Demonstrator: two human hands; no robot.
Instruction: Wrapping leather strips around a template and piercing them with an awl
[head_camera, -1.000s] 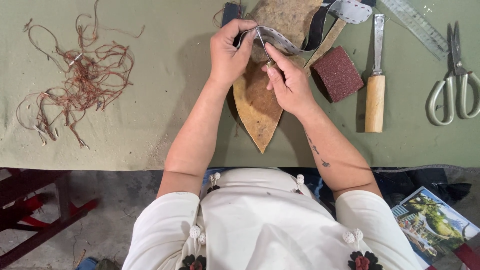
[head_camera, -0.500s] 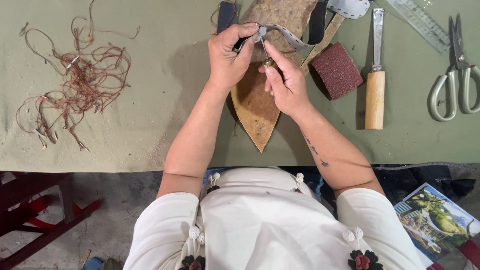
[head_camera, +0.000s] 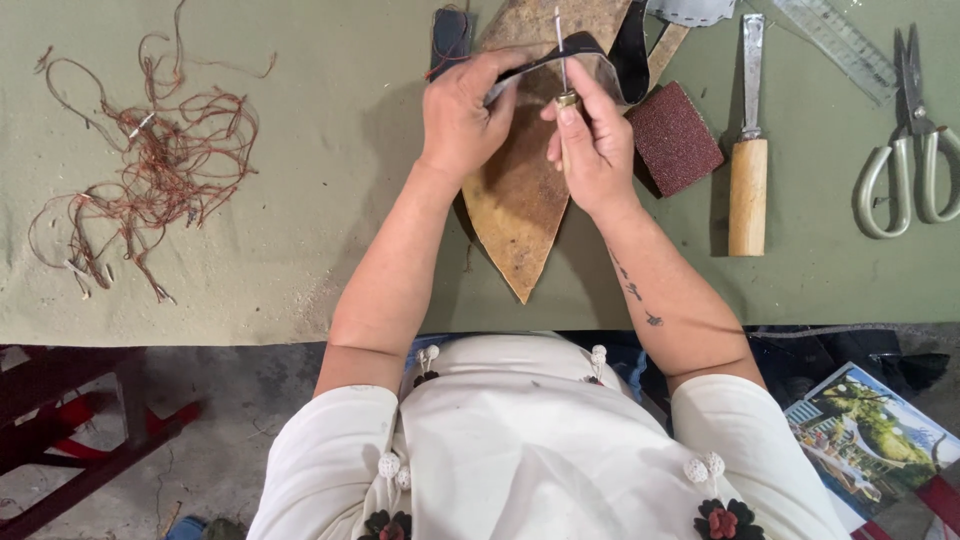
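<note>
olive-green table cover (head_camera: 300, 200), tan leather piece (head_camera: 520, 200), reddish-brown thread tangle (head_camera: 150, 170), maroon sanding block (head_camera: 675, 138)

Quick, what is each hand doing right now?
Left hand: closed, pinching a dark leather strap.
Right hand: closed around an awl, its metal point up against the strap.

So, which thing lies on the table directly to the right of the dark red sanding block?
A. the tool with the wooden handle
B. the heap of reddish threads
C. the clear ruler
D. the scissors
A: the tool with the wooden handle lies just beside the sanding block; the scissors are farther right.
</note>
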